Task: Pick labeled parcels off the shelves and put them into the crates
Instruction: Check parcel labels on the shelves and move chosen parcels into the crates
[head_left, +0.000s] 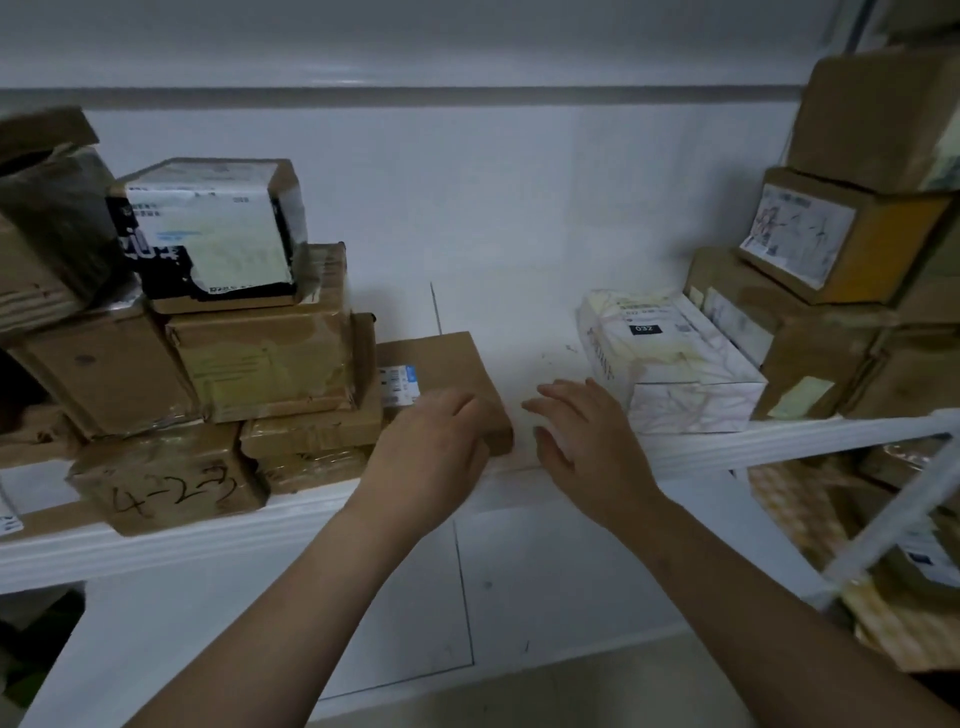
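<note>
We see our two bare arms reach up from the near edge toward a white shelf (727, 449). Our left hand (431, 441) rests on the near end of a flat brown box (447, 364). Its fingers are bent and close together on top of the box, by the near right corner. We cannot tell if they grip the box or only touch it. Our right hand (582, 441) is just to the right of the box and does not touch it. Its fingers are spread out and hold nothing, above a bare bit of shelf.

The brown box lies flat on the shelf, in the middle, with one end at the front edge. A small white and blue label (397, 384) sits on its top, just left of our left fingers. To the right of our right hand lies a white parcel (670, 364). A pile of brown boxes (260, 358) stands on the left, touching the flat box. Another pile (831, 291) stands far right. Behind it all is a white wall (493, 197).
</note>
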